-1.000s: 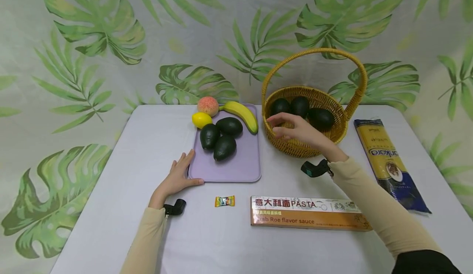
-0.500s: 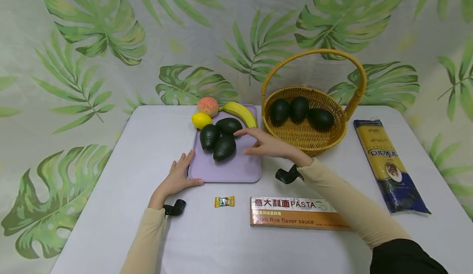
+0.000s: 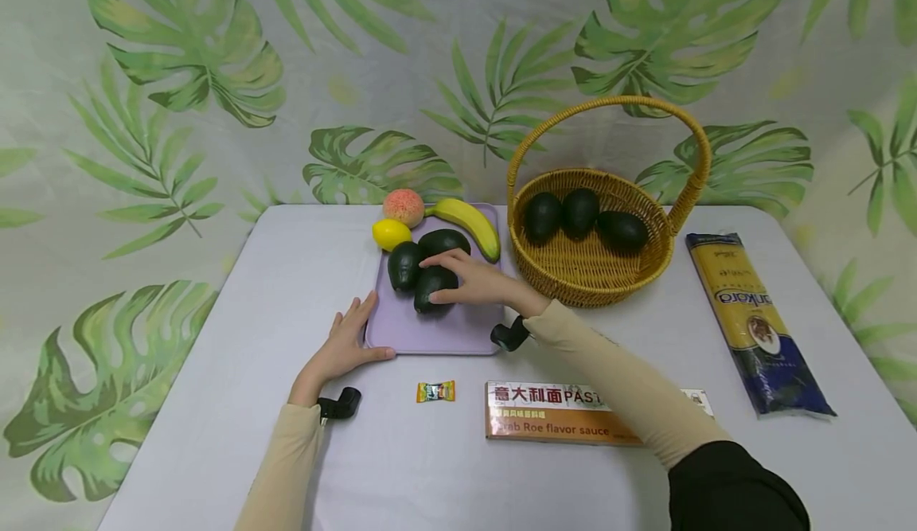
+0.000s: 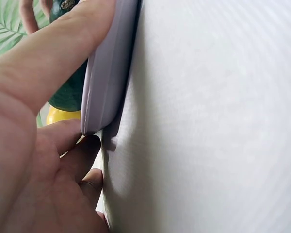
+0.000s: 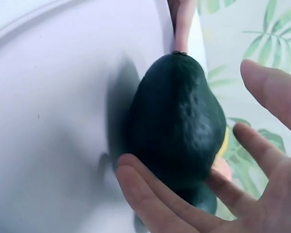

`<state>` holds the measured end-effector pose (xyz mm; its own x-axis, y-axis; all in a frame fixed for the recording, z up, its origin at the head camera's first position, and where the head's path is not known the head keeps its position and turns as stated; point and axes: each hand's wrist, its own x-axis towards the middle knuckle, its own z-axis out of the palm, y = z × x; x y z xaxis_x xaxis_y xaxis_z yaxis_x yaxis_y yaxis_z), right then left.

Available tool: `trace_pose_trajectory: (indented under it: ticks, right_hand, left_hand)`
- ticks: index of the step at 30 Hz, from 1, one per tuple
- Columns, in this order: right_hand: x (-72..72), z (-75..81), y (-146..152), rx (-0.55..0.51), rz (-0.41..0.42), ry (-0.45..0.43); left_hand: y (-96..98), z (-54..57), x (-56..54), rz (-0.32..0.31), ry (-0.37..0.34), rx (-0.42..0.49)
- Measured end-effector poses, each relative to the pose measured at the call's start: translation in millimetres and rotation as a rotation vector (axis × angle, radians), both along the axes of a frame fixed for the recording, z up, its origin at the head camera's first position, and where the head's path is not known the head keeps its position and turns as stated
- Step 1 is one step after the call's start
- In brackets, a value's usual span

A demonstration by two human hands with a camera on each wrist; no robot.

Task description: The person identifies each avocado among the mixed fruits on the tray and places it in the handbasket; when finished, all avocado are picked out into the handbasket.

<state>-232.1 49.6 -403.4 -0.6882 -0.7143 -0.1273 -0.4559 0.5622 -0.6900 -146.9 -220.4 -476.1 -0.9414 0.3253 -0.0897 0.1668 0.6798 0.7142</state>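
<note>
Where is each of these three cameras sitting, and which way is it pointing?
Head: worn on the person's head, looking forward and down at the table, purple tray and basket; both hands, left and right, and their sleeves show.
Left wrist: worn on that wrist, facing the tray's corner; the left hand fills the left side, with some right-hand fingers at the top.
Right wrist: worn on that wrist, facing the nearest avocado; right-hand fingers spread around it.
Shared: head and right wrist views both show that avocado.

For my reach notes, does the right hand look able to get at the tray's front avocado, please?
Probably yes: the right hand is spread over the front avocado, with nothing lying between them.
</note>
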Motion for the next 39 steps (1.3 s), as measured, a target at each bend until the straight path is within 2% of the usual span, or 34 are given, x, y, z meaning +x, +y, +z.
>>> trace_pose_trajectory:
  ticks: [4,13,16,23,26,29,33,39]
  right_hand:
    - [-0.4,-7.0,-7,0.029,-0.029,-0.019]
    - [2.1,-9.4,-1,-0.053,-0.053,-0.014]
    - [2.6,-4.9,9,-0.113,-0.038,-0.034]
    - [2.2,13.0,48,-0.255,0.003,-0.180]
    - [1.2,24.3,69,-0.290,0.001,-0.188]
    - [-0.7,36.4,93,-0.321,-0.047,-0.188]
    - [-6.0,47.2,128,-0.356,-0.157,-0.208]
    - [-18.1,49.6,174,-0.358,-0.267,-0.181]
  left_hand:
    - [1.1,-0.2,0.1,0.001,0.002,-0.001]
    - [1.2,-0.9,-0.3,0.006,0.008,-0.006]
    - [0.6,-1.4,-0.1,0.004,0.012,-0.008]
    - [0.9,-0.5,0.6,0.001,0.008,0.000]
    - [0.5,-0.8,0.4,-0.002,0.009,0.000]
    - [-0.3,-1.6,0.1,-0.005,0.010,-0.003]
    - [-0.3,-0.7,0.2,-0.004,0.009,-0.005]
    - [0.5,1.0,-0.1,-0.005,0.011,-0.004]
